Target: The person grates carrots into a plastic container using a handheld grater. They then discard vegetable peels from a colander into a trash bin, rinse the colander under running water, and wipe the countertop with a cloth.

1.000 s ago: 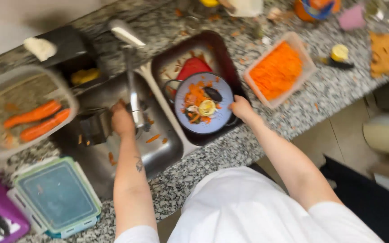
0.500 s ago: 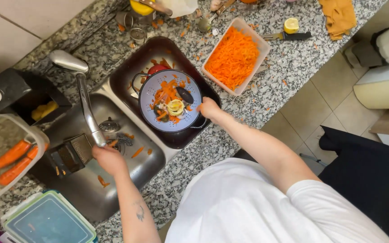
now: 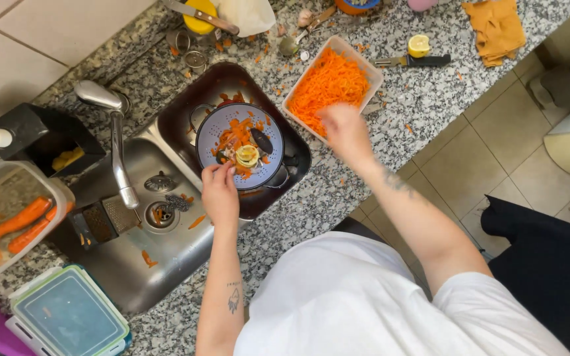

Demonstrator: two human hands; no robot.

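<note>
Over the right sink basin, the colander (image 3: 240, 146) of carrot peelings is now gripped at its near rim by the left hand (image 3: 220, 191), moved from the grater (image 3: 103, 221). The right hand (image 3: 343, 128), released from the colander, hovers blurred over the tub of grated carrot (image 3: 330, 82); its grip cannot be told.

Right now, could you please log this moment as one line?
left hand: on colander rim | right hand: over grated carrot tub | colander: in sink basin, holds peels, lemon half

The faucet (image 3: 117, 142) and grater (image 3: 103, 221) crowd the left basin (image 3: 186, 254); bare counter (image 3: 430, 99) lies open beside the carrot tub (image 3: 331, 82).
</note>
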